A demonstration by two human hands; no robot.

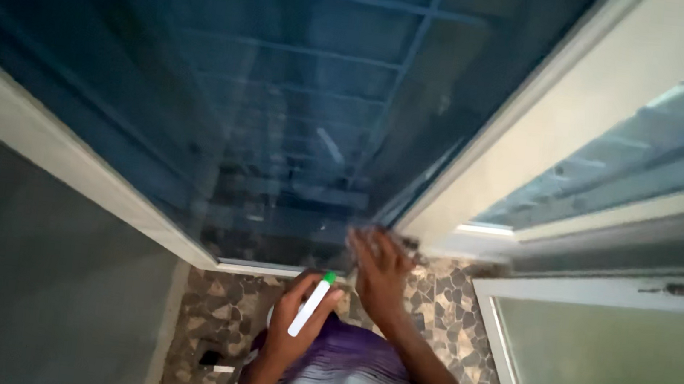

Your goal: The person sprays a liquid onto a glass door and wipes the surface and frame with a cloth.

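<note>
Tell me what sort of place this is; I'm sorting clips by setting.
Probably a house doorway or porch: a tinted glass panel in a white frame, a pebble-mosaic floor, and an open frosted-glass door beside it.

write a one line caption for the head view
Left hand holds a white marker with a green cap; right hand presses against the dark glass window.

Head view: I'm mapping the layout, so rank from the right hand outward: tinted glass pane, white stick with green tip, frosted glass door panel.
1. Tinted glass pane, touched by the right hand.
2. White stick with green tip, just left, in the left hand.
3. Frosted glass door panel, far right.
</note>
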